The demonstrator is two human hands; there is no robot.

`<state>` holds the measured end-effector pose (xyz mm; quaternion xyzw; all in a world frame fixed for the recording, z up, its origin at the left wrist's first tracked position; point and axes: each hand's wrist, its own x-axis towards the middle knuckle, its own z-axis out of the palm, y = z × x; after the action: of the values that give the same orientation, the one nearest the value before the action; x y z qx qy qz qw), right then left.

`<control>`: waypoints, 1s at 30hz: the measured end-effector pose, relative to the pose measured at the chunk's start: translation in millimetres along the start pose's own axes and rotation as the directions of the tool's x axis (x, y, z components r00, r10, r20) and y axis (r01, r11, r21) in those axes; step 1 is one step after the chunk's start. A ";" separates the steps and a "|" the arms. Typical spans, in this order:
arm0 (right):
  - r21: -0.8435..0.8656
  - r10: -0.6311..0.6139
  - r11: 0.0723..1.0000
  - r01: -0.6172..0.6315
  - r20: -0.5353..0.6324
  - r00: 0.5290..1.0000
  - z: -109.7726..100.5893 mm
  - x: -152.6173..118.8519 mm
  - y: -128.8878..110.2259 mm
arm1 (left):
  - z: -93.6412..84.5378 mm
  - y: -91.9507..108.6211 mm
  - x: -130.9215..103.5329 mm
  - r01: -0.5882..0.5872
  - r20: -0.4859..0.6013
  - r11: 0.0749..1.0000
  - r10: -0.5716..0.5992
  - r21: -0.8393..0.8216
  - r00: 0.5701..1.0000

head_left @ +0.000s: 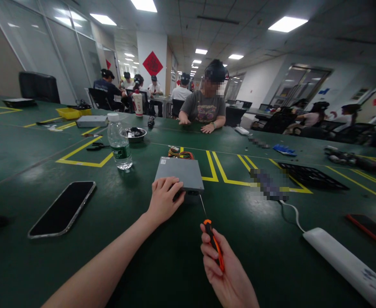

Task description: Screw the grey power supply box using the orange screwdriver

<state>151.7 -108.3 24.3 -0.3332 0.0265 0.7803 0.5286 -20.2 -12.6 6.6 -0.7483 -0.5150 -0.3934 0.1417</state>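
A flat grey metal box (179, 171) with a bundle of coloured wires (183, 154) at its far side lies on the green table. My left hand (166, 197) grips its near left edge, fingers on the top face and thumb at the front side. In my right hand (218, 256) is an orange and black screwdriver (214, 244), its thin shaft pointing up and away. The tip is by the box's near right corner; whether it touches is too small to tell.
Left of the box stand a water bottle (120, 147) and a metal bowl (135, 134); a phone (62, 209) lies nearer. A white power strip (344, 261) is at right. Across the table (162, 273) sits a person (203, 107), hands on the tabletop.
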 end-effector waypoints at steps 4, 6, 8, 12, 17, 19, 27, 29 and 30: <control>-0.063 -0.099 0.993 0.097 -0.029 0.995 -0.6 -1.0 4.8 | -0.4 -0.1 0.1 0.000 0.003 1.000 0.000 -0.004 1.000; -0.053 -0.122 0.992 0.119 -0.063 0.991 1.0 -1.7 5.8 | -0.8 0.0 0.1 -0.001 0.004 1.000 0.001 -0.004 1.000; -0.013 -0.080 0.997 0.079 -0.089 0.993 3.4 -1.9 6.0 | -1.0 0.2 0.1 0.000 0.006 1.000 0.000 -0.004 1.000; 0.082 0.030 0.996 -0.024 -0.068 0.997 7.1 -1.2 5.4 | -0.3 -0.1 -0.1 0.001 0.005 1.000 -0.001 -0.001 1.000; 0.182 0.105 0.978 -0.104 0.000 0.994 6.7 -1.4 1.8 | 1.2 -1.1 -0.2 -0.007 -0.003 1.000 0.007 0.005 1.000; 0.201 0.131 0.971 -0.130 0.008 0.991 5.7 -2.1 0.5 | 0.8 -0.9 0.0 -0.004 0.000 1.000 0.004 0.006 1.000; -0.001 0.045 0.999 -0.045 -0.014 0.999 3.1 -4.0 15.5 | -1.6 1.7 0.8 0.005 -0.006 1.000 -0.005 0.014 1.000; -0.048 0.050 0.998 -0.051 -0.035 0.998 4.6 -3.0 21.6 | -1.8 1.8 0.9 0.006 -0.007 1.000 -0.006 0.015 1.000; -0.064 0.054 0.996 -0.057 -0.041 0.998 5.5 -1.9 24.0 | -1.9 1.8 1.0 0.006 -0.004 1.000 -0.006 0.015 1.000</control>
<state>129.2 -118.3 22.2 -0.3645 0.0209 0.7884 0.4951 -19.3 -13.9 8.9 -0.7449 -0.5199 -0.3914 0.1471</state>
